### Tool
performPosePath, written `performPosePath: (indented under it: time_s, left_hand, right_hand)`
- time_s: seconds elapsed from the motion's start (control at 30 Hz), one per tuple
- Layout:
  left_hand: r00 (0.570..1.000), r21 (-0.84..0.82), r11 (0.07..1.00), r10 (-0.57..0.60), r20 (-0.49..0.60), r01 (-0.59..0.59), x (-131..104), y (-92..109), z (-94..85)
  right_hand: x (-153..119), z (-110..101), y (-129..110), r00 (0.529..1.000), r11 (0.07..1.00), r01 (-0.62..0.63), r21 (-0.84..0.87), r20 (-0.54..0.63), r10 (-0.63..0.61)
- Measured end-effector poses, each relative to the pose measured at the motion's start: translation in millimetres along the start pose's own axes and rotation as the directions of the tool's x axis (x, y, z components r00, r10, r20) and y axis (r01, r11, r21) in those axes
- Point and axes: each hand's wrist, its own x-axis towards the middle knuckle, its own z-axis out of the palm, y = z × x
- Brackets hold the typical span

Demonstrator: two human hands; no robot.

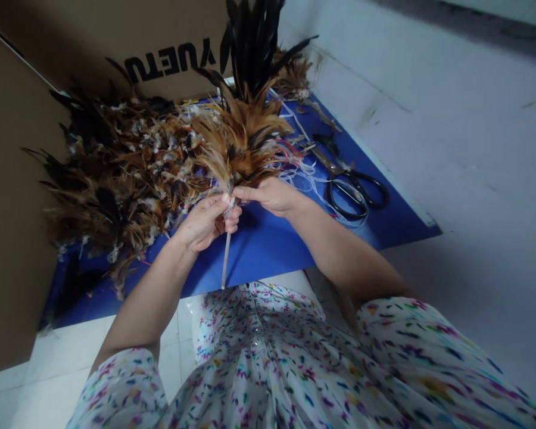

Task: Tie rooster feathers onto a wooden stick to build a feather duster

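Observation:
My left hand (pixel 208 221) grips a thin pale stick (pixel 226 256) that points down toward my lap. At the stick's top sits a bunch of brown and black feathers (pixel 243 134) fanning upward. My right hand (pixel 270 195) pinches the base of that feather bunch, right where it meets the stick, touching my left fingers. Both hands hover over a blue sheet (pixel 268 244) on the floor.
A big heap of loose brown and black feathers (pixel 116 173) lies on the left of the blue sheet. Black-handled scissors (pixel 355 190) and tangled white strings (pixel 304 173) lie to the right. Cardboard boxes (pixel 116 42) stand behind and at left. White tiled floor lies at right.

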Motion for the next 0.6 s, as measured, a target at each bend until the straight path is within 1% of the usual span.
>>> performPosePath:
  time_s: [0.1,0.23,0.3,0.43,0.5,0.6]
  left_hand:
    - [0.998,0.005,0.999,0.032,-0.045,-0.032,1.2,-0.6,3.0]
    - [0.991,0.030,0.996,0.092,-0.092,-0.090,2.2,-0.9,8.1]
    - [0.984,0.065,0.990,0.134,-0.119,-0.126,2.2,-0.6,10.9]
    - [0.948,0.181,0.960,0.250,-0.197,-0.215,3.1,-0.7,15.3]
    - [0.926,0.242,0.936,0.308,-0.218,-0.254,4.8,-2.6,16.3]
    - [0.902,0.322,0.903,0.366,-0.227,-0.285,8.9,-8.5,16.4]
  right_hand:
    - [0.5,-0.1,0.4,1.000,1.000,-0.019,0.014,-0.012,0.019]
    - [0.1,0.6,-0.5,0.998,1.000,-0.027,0.007,-0.064,0.027]
    - [-0.5,1.3,-1.9,0.999,0.999,-0.011,0.034,-0.037,0.013]
    - [-1.4,4.0,-4.2,0.996,0.998,0.011,0.062,0.091,-0.017]
    - [-1.4,6.8,-4.0,0.995,0.999,-0.005,0.049,0.102,0.000]
    - [-1.3,13.3,-2.5,0.997,0.997,-0.030,0.073,0.072,0.025]
